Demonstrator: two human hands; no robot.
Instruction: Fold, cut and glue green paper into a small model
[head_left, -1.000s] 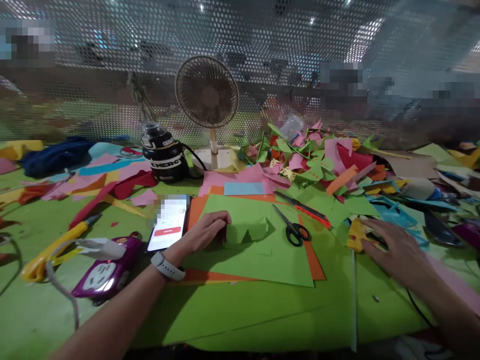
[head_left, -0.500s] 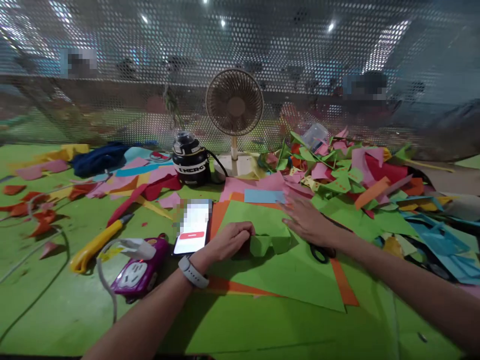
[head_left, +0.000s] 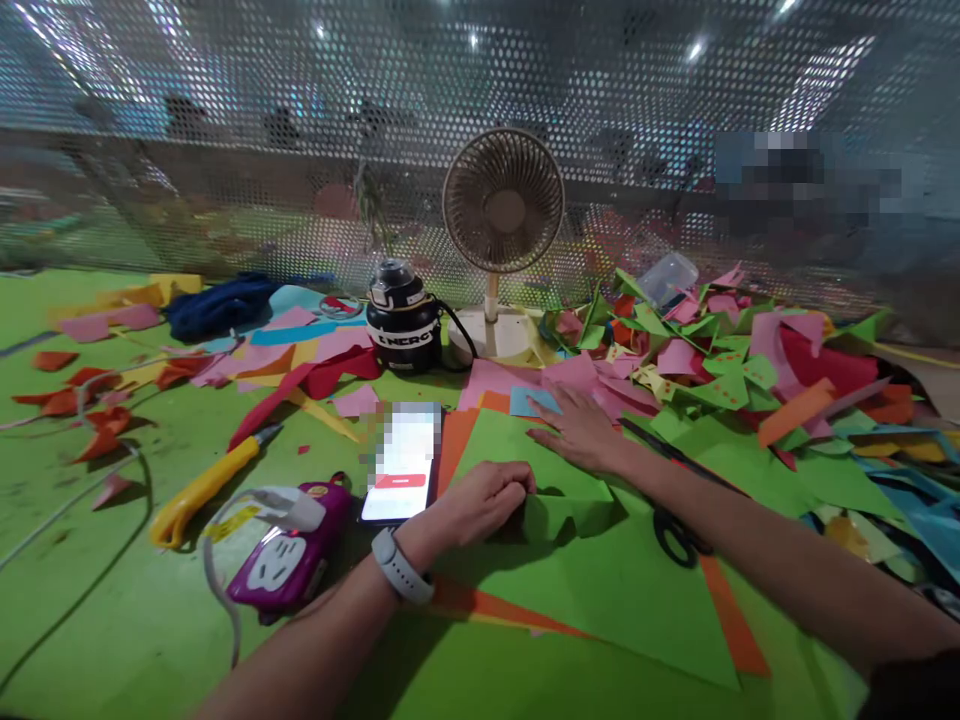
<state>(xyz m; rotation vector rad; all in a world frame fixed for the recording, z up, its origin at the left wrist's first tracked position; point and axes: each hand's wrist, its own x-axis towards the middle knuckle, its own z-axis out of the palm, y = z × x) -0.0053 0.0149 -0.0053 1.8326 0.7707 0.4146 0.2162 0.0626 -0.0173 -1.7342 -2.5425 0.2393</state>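
Note:
My left hand [head_left: 487,497], a pale watch strap [head_left: 403,567] on its wrist, is closed at the left end of a small folded green paper [head_left: 574,512]. That piece stands up a little from a larger green sheet [head_left: 637,590]. Fingers spread, my right hand [head_left: 576,428] reaches over the sheet, its fingertips on a small blue paper rectangle [head_left: 523,402]. Orange sheets [head_left: 739,630] stick out from beneath the green one. Black-handled scissors [head_left: 675,538] lie partly hidden under my right forearm.
Left of the sheets are a lit phone [head_left: 401,465], a purple power bank [head_left: 292,550] and a yellow-handled tool [head_left: 202,490]. Behind them stand a black bottle [head_left: 405,325] and a fan [head_left: 504,205]. Paper scraps [head_left: 697,350] heap up at the right, before a perforated metal screen [head_left: 300,200].
My right hand has moved left and its fingertips now overlap the blue paper. The left hand keeps to the folded green paper. The whole view has shifted, with things appearing further right.

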